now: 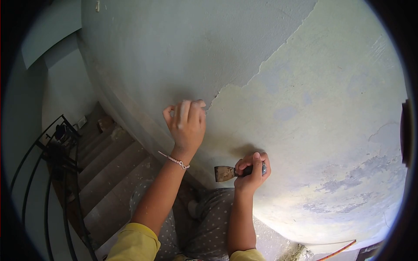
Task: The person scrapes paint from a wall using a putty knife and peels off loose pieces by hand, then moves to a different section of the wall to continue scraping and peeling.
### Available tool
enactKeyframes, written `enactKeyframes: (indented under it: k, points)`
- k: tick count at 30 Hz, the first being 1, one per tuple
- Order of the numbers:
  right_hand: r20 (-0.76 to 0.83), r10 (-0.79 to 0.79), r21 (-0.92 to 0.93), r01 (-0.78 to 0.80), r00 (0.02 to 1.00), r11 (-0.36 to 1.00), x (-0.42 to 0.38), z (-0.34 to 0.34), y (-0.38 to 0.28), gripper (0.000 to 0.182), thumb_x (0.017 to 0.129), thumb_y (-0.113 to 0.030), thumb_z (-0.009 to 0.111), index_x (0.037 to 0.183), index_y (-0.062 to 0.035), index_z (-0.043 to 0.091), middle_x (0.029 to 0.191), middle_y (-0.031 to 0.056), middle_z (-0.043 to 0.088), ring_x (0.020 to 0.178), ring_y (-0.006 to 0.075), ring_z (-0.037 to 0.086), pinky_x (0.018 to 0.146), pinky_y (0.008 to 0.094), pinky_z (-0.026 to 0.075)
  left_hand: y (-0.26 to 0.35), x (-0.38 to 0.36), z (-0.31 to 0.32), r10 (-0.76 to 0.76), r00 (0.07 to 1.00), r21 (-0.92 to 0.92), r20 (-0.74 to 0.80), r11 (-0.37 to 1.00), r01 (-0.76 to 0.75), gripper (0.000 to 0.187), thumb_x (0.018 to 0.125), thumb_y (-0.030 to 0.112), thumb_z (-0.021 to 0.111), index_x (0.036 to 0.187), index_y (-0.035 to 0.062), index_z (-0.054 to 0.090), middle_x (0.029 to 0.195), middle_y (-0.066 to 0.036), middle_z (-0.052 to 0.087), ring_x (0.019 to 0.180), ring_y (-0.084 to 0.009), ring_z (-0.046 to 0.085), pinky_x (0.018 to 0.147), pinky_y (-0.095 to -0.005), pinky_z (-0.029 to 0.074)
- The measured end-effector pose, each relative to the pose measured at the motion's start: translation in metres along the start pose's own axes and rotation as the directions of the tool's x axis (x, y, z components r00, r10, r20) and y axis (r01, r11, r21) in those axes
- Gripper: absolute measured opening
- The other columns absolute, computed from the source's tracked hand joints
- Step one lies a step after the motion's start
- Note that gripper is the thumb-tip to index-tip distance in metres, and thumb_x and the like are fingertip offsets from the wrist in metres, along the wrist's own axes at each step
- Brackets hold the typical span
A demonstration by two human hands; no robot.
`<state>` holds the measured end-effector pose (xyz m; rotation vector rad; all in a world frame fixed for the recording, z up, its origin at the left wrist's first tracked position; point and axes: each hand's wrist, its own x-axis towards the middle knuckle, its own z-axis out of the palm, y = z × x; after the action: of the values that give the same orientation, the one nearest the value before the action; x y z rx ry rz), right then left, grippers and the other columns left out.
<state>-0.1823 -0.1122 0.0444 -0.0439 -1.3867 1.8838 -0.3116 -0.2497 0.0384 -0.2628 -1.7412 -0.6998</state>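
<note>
My right hand (253, 172) is wrapped round the dark handle of a paint scraper (225, 173). Its flat blade, smeared with pale residue, points left, away from the wall. Higher up and to the left, my left hand (188, 122) is at the wall with bent fingers, beside the ragged edge of a grey-green paint layer (244, 48). Whatever its fingertips pinch is hidden. Right of that edge lies a paler stripped wall surface (322, 95) with bluish patches. A braided bracelet (176, 162) circles my left wrist.
Stairs (109, 169) descend on the left, beside a black metal railing (47, 187). Paint debris (296, 253) lies on the floor at the lower right, near an orange-red rod (337, 251). A dark object (406, 132) juts in at the far right edge.
</note>
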Motion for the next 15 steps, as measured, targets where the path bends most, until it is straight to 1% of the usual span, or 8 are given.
enactKeyframes:
  k: [1, 5, 7, 8, 9, 10, 12, 15]
  points:
    - [-0.001, -0.001, 0.001, 0.001, 1.0, 1.0, 0.0, -0.0006, 0.0003, 0.032, 0.095, -0.016, 0.059, 0.068, -0.0062, 0.045, 0.051, 0.0063, 0.048, 0.04, 0.0114, 0.041, 0.037, 0.0248, 0.028, -0.004, 0.0013, 0.0001, -0.034, 0.999, 0.014, -0.033, 0.999, 0.034, 0.023, 0.074, -0.001, 0.07, 0.089, 0.014, 0.06, 0.081, 0.001, 0.055, 0.078, -0.0179, 0.057, 0.08, -0.038, 0.038]
    - [0.01, -0.011, -0.002, 0.011, 1.0, 1.0, 0.0006, -0.0018, 0.0005, 0.032, 0.095, -0.016, 0.059, 0.068, -0.0063, 0.045, 0.051, 0.0065, 0.049, 0.04, 0.0113, 0.041, 0.037, 0.0249, 0.028, -0.0082, 0.0032, -0.005, -0.035, 0.999, -0.025, -0.008, 0.999, 0.035, 0.024, 0.074, 0.003, 0.074, 0.091, 0.0138, 0.06, 0.082, 0.001, 0.056, 0.078, -0.0179, 0.057, 0.08, -0.0382, 0.038]
    - [0.01, -0.006, -0.001, 0.006, 1.0, 1.0, 0.0007, -0.0001, 0.0005, 0.033, 0.096, -0.016, 0.059, 0.068, -0.0062, 0.045, 0.052, 0.0066, 0.049, 0.04, 0.0112, 0.04, 0.037, 0.025, 0.028, -0.0053, 0.0033, -0.0056, 0.041, 0.999, -0.065, -0.01, 0.997, -0.042, 0.027, 0.075, 0.011, 0.079, 0.092, 0.0136, 0.059, 0.084, 0.002, 0.058, 0.078, -0.0178, 0.057, 0.08, -0.0381, 0.038]
    - [0.006, -0.008, -0.02, 0.008, 1.0, 1.0, 0.0005, 0.0012, -0.0012, 0.032, 0.095, -0.017, 0.058, 0.068, -0.0068, 0.043, 0.052, 0.0058, 0.046, 0.039, 0.0115, 0.037, 0.037, 0.0258, 0.028, -0.0049, 0.003, -0.0058, 0.042, 0.999, -0.064, -0.009, 0.997, -0.042, 0.027, 0.075, 0.011, 0.079, 0.092, 0.0136, 0.059, 0.084, 0.002, 0.058, 0.078, -0.0178, 0.057, 0.08, -0.0381, 0.038]
    - [0.002, -0.009, -0.039, 0.009, 1.0, 0.999, 0.0002, 0.002, -0.0026, 0.032, 0.094, -0.018, 0.057, 0.068, -0.0074, 0.041, 0.052, 0.005, 0.044, 0.038, 0.0119, 0.034, 0.036, 0.0265, 0.029, -0.0043, 0.0025, -0.0059, 0.054, 0.999, -0.065, 0.005, 0.996, -0.053, 0.028, 0.076, 0.014, 0.08, 0.093, 0.0137, 0.059, 0.085, 0.002, 0.059, 0.078, -0.0178, 0.057, 0.08, -0.0379, 0.038]
    - [-0.001, -0.008, -0.04, 0.008, 1.0, 0.999, -0.0002, 0.0024, -0.0032, 0.032, 0.094, -0.018, 0.057, 0.068, -0.0074, 0.041, 0.052, 0.005, 0.044, 0.038, 0.0119, 0.034, 0.036, 0.0265, 0.029, -0.0036, 0.0019, -0.0059, 0.065, 0.998, -0.067, 0.021, 0.996, -0.064, 0.03, 0.076, 0.017, 0.081, 0.094, 0.0137, 0.058, 0.086, 0.002, 0.059, 0.078, -0.0179, 0.057, 0.08, -0.0377, 0.038]
    - [0.024, -0.039, 0.024, 0.039, 0.999, 0.999, -0.0012, 0.0033, -0.0037, 0.032, 0.094, -0.017, 0.056, 0.068, -0.0074, 0.041, 0.052, 0.0056, 0.044, 0.038, 0.0119, 0.034, 0.036, 0.0265, 0.029, -0.0039, 0.0011, -0.0033, 0.058, 0.998, -0.062, 0.021, 0.996, -0.056, 0.031, 0.076, 0.018, 0.082, 0.095, 0.0136, 0.058, 0.086, 0.002, 0.059, 0.078, -0.0178, 0.057, 0.08, -0.0377, 0.038]
    - [0.04, -0.044, 0.009, 0.043, 0.998, 0.999, -0.0022, 0.0038, -0.0035, 0.031, 0.094, -0.017, 0.056, 0.069, -0.0076, 0.041, 0.052, 0.006, 0.045, 0.038, 0.0119, 0.034, 0.036, 0.0266, 0.029, -0.0041, 0.0022, -0.0023, 0.048, 0.999, -0.051, 0.019, 0.998, -0.047, 0.031, 0.076, 0.018, 0.082, 0.095, 0.0134, 0.058, 0.087, 0.002, 0.06, 0.078, -0.0177, 0.057, 0.08, -0.0375, 0.038]
